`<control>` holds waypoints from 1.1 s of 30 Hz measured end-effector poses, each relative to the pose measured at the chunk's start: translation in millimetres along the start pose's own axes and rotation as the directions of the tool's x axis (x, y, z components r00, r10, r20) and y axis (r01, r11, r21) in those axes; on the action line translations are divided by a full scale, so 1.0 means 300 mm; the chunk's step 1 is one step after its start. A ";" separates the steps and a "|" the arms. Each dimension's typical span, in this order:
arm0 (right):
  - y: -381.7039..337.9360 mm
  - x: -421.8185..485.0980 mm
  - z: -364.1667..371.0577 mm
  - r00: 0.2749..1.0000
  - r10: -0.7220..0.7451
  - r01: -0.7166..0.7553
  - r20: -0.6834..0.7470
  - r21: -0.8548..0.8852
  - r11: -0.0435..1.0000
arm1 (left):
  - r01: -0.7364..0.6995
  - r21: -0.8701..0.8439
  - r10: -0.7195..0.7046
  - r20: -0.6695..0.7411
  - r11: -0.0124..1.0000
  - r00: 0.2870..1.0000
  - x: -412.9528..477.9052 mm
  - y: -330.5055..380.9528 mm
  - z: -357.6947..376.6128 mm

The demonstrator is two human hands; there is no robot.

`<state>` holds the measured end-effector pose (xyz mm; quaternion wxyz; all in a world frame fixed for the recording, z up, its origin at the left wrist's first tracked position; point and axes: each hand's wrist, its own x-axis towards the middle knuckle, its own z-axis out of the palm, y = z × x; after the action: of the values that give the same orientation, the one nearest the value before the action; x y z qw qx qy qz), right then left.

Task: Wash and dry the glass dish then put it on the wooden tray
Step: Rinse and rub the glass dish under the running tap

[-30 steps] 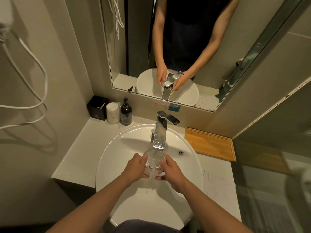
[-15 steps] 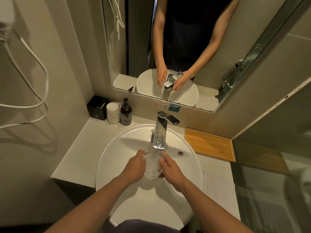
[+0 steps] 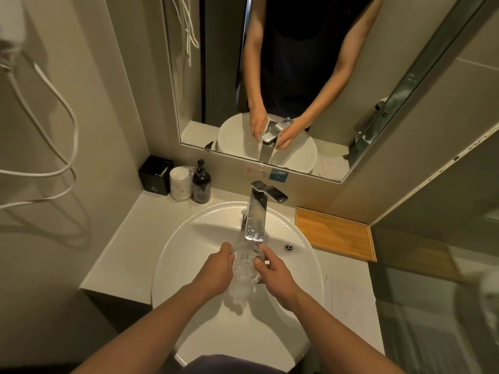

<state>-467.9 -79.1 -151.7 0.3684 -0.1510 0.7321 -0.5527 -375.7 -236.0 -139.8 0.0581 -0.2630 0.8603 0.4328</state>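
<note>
Arms: bare to the elbows and above, no sleeves in view
Left hand (image 3: 216, 268): bare
Right hand (image 3: 275, 276): bare
Clothing: dark top, seen in the mirror

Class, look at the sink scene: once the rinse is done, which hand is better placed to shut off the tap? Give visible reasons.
Right hand, probably: the faucet lever angles toward that side, while the left hand can hold the glass dish.

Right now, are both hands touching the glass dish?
Touching. The head view shows the left hand and right hand pressed against opposite sides of the glass dish, under the tap.
</note>
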 end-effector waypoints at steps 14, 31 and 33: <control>0.007 0.006 -0.031 1.000 -0.011 0.011 0.000 -0.124 0.992 | -0.019 -0.115 0.022 0.026 0.993 0.999 0.011 -0.001 0.000; -0.008 0.029 -0.044 0.995 -0.091 0.098 0.036 -0.254 0.962 | -0.192 -0.101 0.192 -0.011 0.976 0.981 0.030 -0.004 -0.005; -0.007 0.028 -0.050 0.994 -0.104 0.106 0.024 -0.266 0.958 | -0.170 -0.099 0.168 -0.025 0.980 0.985 0.036 -0.012 -0.010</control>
<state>-484.6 -74.7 -151.1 0.3184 -0.2404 0.7891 -0.4671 -382.7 -244.4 -143.9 0.0007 -0.1950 0.8570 0.4769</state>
